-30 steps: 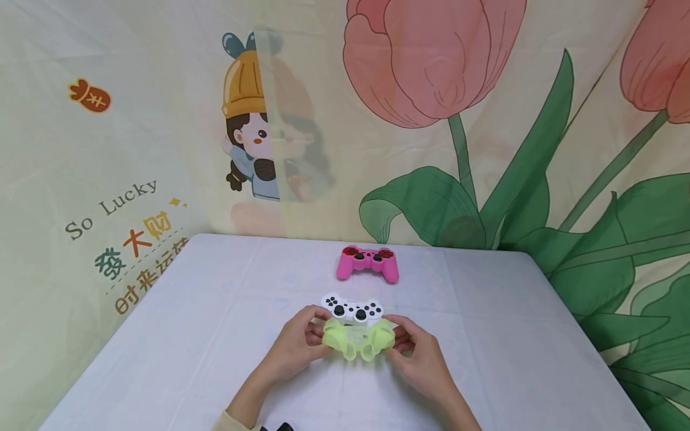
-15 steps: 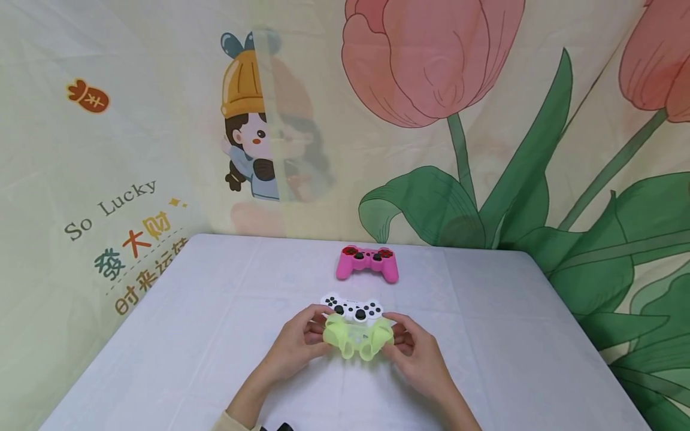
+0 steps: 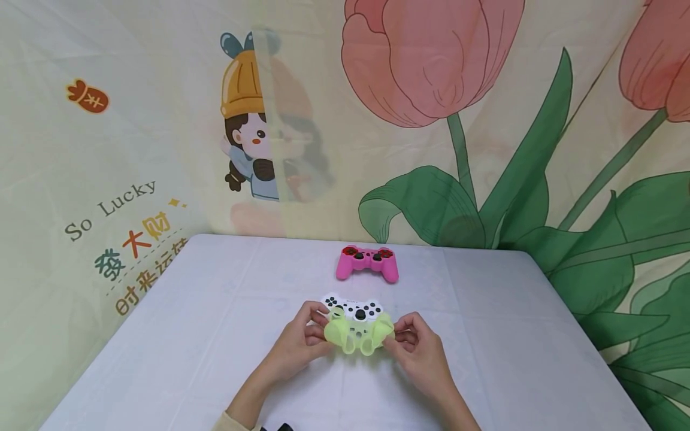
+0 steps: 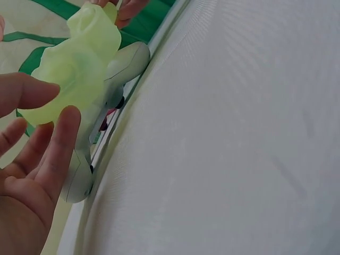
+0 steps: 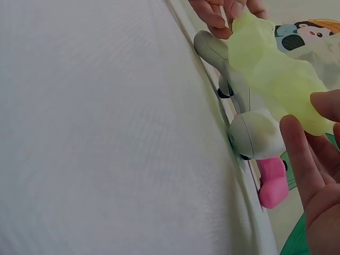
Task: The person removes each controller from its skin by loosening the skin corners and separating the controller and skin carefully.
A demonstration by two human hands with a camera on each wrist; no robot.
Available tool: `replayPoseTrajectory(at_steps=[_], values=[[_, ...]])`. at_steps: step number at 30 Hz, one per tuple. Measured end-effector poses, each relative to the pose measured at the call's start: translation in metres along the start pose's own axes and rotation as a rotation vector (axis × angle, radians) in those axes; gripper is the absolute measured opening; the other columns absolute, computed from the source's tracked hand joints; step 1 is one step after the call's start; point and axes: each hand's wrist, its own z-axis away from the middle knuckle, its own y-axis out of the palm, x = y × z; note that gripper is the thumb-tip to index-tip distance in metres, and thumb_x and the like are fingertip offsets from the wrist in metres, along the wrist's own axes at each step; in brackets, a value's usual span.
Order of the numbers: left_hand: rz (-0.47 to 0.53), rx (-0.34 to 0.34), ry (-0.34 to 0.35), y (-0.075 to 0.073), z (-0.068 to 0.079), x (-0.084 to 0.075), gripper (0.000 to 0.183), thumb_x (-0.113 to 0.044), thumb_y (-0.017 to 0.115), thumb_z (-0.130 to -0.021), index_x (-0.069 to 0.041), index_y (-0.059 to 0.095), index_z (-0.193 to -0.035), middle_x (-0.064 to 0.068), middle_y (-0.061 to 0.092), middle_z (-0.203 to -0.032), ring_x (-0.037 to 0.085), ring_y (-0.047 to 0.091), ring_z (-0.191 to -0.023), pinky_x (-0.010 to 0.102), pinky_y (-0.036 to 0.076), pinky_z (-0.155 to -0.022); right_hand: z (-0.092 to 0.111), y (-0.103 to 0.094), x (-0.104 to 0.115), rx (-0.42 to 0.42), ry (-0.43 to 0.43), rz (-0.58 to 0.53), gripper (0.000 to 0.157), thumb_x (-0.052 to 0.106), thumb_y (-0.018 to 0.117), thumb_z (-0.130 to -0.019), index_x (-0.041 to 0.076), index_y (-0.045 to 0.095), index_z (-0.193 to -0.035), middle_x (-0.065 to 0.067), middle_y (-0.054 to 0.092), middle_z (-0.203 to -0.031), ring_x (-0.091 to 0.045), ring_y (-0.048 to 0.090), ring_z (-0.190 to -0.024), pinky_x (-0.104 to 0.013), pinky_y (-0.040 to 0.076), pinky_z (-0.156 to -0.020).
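A pale yellow-green, translucent silicone controller cover [image 3: 337, 335] is held between both hands in the head view. My left hand [image 3: 298, 338] pinches its left end between thumb and fingers. At the other end, my right hand [image 3: 421, 352] pinches it the same way. The white game controller [image 3: 351, 302] lies on the table just beyond, buttons up, its near part overlapped by the cover. Both wrist views show the cover [image 4: 79, 64] held above the controller [image 5: 255, 135], whose grips stick out bare beneath it.
Farther back on the table [image 3: 485, 335] lies a pink game controller [image 3: 368, 263] with black sticks. A printed cloth backdrop [image 3: 323, 221] hangs behind the table's far edge. A small dark object [image 3: 284, 427] shows at the bottom edge, by the left sleeve.
The cover has shifted slightly up the head view, and its left edge now overlaps the white controller's left stick. My fingers have shifted a little on it. The pink controller stays put.
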Motion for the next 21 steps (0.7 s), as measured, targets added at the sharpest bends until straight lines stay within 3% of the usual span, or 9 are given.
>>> replayPoseTrajectory(at_steps=[4,8,21], values=[[-0.016,0.004,-0.022,-0.0008,-0.0001,-0.0006,0.05,-0.006,0.084,-0.09,-0.007,0.049,-0.127,0.015,0.052,-0.119,0.019,0.071,-0.093,0.026,0.059,-0.081,-0.0004,0.0002,0.0003,-0.016,-0.019,-0.011,0.031,-0.009,0.081,-0.084,0.005,0.062,-0.103,-0.011,0.071,-0.099,-0.016,0.075,-0.09,-0.026,0.062,-0.079],[-0.051,-0.04,-0.052,-0.0014,-0.0006,0.0001,0.043,-0.018,0.085,-0.092,-0.009,0.051,-0.117,0.013,0.057,-0.115,0.018,0.072,-0.089,0.025,0.056,-0.076,-0.0003,0.0004,0.0005,-0.035,-0.024,-0.008,0.03,-0.008,0.082,-0.084,0.005,0.063,-0.104,-0.011,0.072,-0.099,-0.016,0.075,-0.09,-0.027,0.062,-0.079],[-0.044,-0.136,-0.062,-0.0011,-0.0011,-0.0001,0.036,-0.018,0.086,-0.09,-0.011,0.061,-0.114,0.011,0.065,-0.106,0.019,0.069,-0.09,0.025,0.057,-0.073,0.0002,0.0006,0.0023,-0.123,-0.051,-0.022,0.026,-0.005,0.085,-0.086,0.004,0.069,-0.104,-0.011,0.073,-0.096,-0.016,0.074,-0.086,-0.027,0.063,-0.077]])
